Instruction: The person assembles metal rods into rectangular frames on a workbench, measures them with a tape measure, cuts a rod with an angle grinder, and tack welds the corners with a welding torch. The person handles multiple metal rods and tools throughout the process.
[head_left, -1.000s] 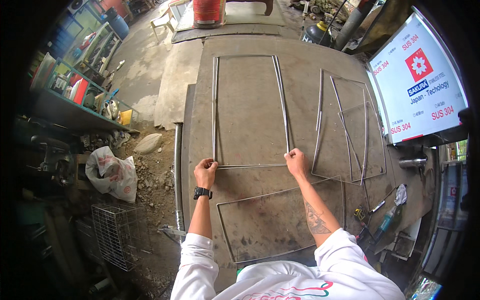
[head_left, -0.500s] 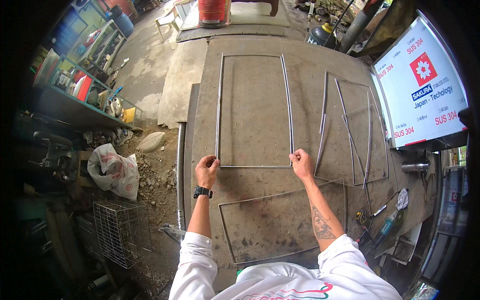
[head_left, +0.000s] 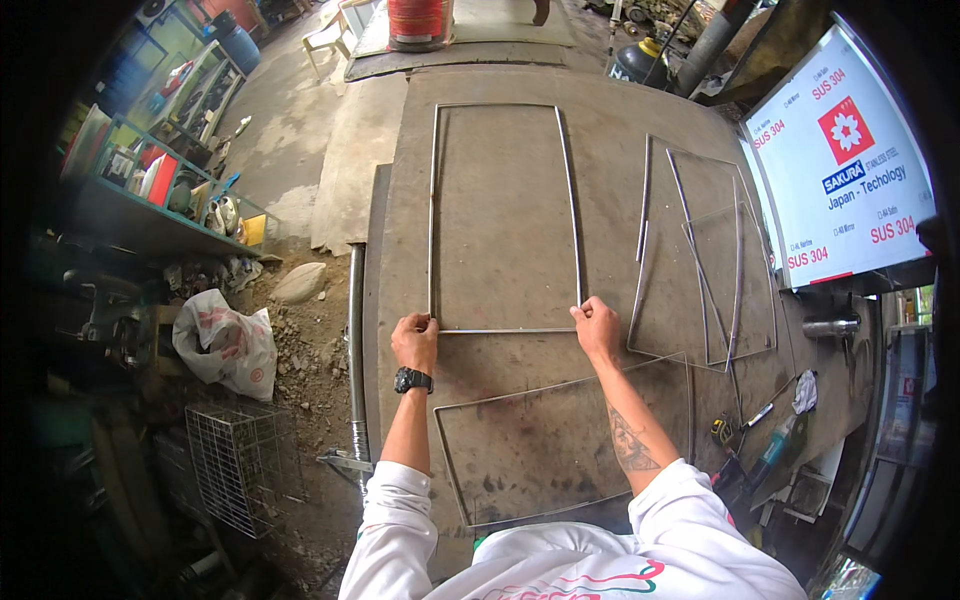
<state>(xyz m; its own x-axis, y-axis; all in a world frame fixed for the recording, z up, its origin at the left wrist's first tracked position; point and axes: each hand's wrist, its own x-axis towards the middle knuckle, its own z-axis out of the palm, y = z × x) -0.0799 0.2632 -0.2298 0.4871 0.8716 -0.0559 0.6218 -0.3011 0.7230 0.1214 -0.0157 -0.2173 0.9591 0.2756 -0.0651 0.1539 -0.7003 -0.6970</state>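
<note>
Thin metal frame (head_left: pixel 500 215) lies flat on big steel table (head_left: pixel 610 130), long way pointing away from person. Left hand (head_left: pixel 415 340) pinches near left corner, right hand (head_left: pixel 597 328) pinches near right corner — both closed on frame, equally near. More frames (head_left: pixel 705 260) to right. Dirt floor (head_left: pixel 300 350) on left — outdoor workshop.

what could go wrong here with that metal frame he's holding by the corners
1. Both hands, left hand and right hand, are bare on the thin rectangular frame; its edges might cut or pinch.
2. The stacked frames lie close by on the right; sliding it sideways could snag them.
</note>
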